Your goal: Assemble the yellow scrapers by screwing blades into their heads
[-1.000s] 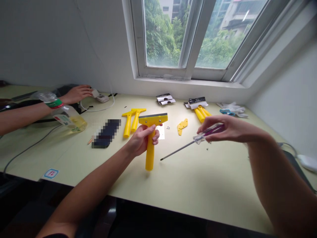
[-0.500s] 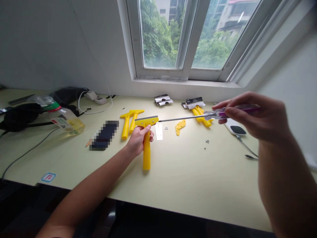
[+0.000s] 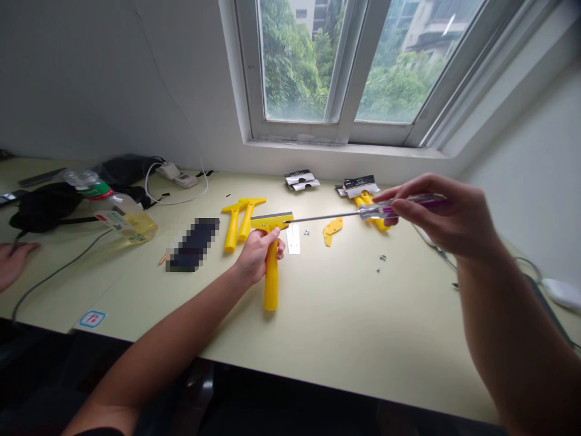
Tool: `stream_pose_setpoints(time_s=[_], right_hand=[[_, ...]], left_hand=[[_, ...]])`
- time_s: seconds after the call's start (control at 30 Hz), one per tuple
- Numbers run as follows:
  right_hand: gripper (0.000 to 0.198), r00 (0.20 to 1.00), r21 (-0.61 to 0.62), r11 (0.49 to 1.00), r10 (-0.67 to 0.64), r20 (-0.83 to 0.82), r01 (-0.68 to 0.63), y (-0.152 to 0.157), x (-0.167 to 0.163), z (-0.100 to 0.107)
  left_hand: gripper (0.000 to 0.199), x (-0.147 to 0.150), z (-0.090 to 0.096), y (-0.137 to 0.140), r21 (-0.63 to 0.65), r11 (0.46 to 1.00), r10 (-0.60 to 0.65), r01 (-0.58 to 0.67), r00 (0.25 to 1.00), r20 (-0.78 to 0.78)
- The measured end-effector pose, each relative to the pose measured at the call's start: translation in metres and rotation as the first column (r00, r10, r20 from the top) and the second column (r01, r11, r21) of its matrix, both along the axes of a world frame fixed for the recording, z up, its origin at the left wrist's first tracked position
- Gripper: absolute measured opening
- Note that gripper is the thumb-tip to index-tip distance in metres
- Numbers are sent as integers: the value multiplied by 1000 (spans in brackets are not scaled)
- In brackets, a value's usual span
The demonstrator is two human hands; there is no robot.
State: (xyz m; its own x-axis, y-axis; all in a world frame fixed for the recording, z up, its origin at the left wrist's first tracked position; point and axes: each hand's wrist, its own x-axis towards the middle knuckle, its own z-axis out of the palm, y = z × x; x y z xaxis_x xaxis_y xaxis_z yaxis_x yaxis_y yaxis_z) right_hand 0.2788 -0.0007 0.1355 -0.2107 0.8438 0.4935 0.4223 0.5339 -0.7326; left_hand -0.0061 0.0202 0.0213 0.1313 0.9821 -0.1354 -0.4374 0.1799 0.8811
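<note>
My left hand [image 3: 259,253] is wrapped round the handle of a yellow scraper [image 3: 271,284], held upright above the table. A grey blade edge runs along the top of its head, with screws in the face below. In my right hand [image 3: 436,209] is a screwdriver [image 3: 331,217] with a clear and purple handle, its shaft lying nearly level. Its tip meets the scraper head at the right-hand screw. Behind the scraper lie flat metal blades [image 3: 293,241], several small screws [image 3: 307,232] and yellow plates [image 3: 333,230].
Two yellow scraper handles [image 3: 231,233] lie left of my left hand, near a pixelated dark object [image 3: 193,245]. A tilted bottle [image 3: 122,215] and cables stand farther left. Another person's hand [image 3: 16,263] rests at the left edge. Black-and-white packaging [image 3: 302,180] lies below the window.
My right hand has moved left, bringing the screwdriver tip from the scraper head's right end onto its right screw. Another person's hand has appeared at the left edge.
</note>
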Motion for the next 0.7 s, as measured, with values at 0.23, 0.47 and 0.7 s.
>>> stream_pose_setpoints(time_s=[0.23, 0.47, 0.7], right_hand=[[13, 999, -34, 999, 22, -25, -23, 3, 1, -2], [14, 1000, 7, 1000, 14, 12, -14, 3, 0, -2], [14, 965, 133, 987, 58, 256, -95, -15, -6, 2]], left_hand=[[16, 0, 1, -1, -9, 1000, -11, 11, 1000, -14], [19, 0, 2, -2, -23, 1000, -15, 14, 999, -34], [19, 0, 2, -2, -63, 998, -15, 10, 997, -72]])
